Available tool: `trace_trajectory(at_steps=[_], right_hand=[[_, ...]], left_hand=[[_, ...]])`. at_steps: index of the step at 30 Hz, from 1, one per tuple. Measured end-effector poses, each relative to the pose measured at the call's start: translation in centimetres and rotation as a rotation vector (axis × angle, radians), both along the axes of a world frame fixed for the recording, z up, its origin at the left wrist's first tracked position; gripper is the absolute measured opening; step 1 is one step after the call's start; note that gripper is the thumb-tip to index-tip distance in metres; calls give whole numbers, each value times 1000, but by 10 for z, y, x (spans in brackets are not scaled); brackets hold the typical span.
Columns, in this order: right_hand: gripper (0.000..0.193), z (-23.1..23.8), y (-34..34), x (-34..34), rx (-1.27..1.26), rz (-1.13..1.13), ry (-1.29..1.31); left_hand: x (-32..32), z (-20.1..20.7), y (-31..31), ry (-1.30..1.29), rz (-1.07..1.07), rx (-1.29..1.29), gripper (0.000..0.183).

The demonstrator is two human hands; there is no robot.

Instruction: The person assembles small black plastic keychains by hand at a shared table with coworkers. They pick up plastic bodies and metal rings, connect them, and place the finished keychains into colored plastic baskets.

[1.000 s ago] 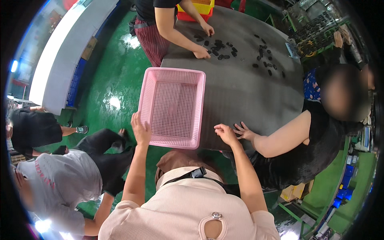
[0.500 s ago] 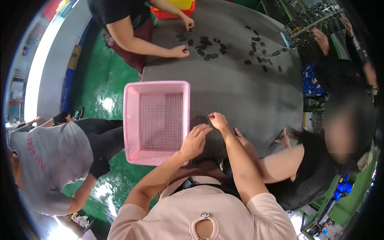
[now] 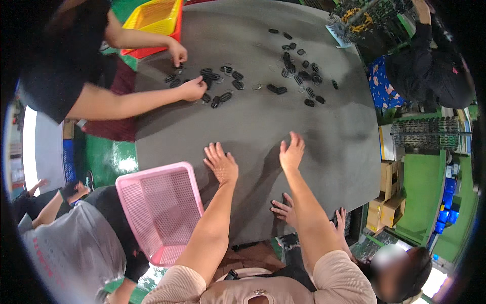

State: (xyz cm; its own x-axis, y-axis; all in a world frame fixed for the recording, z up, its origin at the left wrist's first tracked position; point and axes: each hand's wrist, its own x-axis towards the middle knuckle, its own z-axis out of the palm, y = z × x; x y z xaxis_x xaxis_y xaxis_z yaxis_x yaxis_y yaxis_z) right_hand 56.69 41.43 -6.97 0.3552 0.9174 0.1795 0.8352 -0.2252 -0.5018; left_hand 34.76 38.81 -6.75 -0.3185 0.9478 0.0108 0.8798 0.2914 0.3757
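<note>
Left hand [image 3: 221, 163] and right hand [image 3: 292, 153] lay stretched over the grey table [image 3: 347, 131], fingers spread on both (whether either palm touched it, I could not tell). Black pieces [image 3: 277, 89] lay scattered at twelve o'clock, a co-worker's hand [image 3: 194, 89] among them at eleven. From the left hand, the pink basket [image 3: 164, 207] was at eight, beside the left forearm [image 3: 213, 218].

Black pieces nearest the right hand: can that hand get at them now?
Likely yes, reaching forward: the right hand is open above the grey table, nothing visible stands between it and those black pieces, and the pink basket sits off left.
</note>
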Motion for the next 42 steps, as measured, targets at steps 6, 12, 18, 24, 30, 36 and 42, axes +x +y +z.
trace_trajectory(at_steps=[6,12,18,24,30,36,42], right_hand=[[56,-38,97,116,189,-268,-140],[60,-45,234,156,160,-171,-173],[51,-31,306,89,79,164,-264],[33,-3,200,9,78,704,-132],[23,14,129,15,229,677,127],[48,-20,255,119,-10,-141,-185],[43,-22,223,19,207,529,-98]], left_hand=[[13,0,9,142,14,-67,54],[9,-6,12,170,0,-70,52],[8,-5,14,159,-12,-88,53],[10,-7,15,186,-25,-64,52],[3,-11,10,192,13,-78,55],[11,-10,14,158,-4,-68,55],[8,-4,17,162,13,-87,54]])
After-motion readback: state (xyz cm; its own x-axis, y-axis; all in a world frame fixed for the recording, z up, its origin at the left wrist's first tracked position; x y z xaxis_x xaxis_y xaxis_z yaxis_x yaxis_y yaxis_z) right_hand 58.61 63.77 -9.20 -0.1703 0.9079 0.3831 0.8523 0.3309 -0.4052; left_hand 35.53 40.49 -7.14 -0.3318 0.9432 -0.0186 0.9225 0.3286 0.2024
